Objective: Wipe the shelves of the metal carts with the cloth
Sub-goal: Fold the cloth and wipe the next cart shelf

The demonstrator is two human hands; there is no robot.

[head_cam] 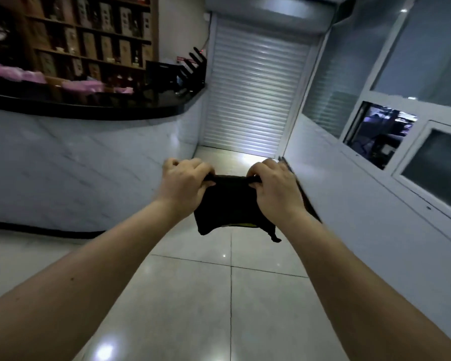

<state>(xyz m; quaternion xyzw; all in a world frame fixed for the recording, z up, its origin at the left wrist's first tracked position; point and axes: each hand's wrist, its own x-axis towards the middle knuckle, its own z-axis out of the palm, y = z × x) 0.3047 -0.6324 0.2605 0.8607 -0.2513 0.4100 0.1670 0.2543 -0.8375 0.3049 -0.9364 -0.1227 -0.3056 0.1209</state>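
The left hand [182,186] and right hand [274,188] each pinch a top corner of the limp black cloth [229,204] — either grip slackening could drop it onto the glossy tiled floor [193,295].

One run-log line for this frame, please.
phase: cloth prep | left hand: grips black cloth top edge | right hand: grips same edge | metal carts: not in view | below: tiled floor

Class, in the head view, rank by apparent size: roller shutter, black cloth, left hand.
Largest to smallest: roller shutter, black cloth, left hand. Cloth and hand look close; both are nearer the camera, so true sizes stay unsure.
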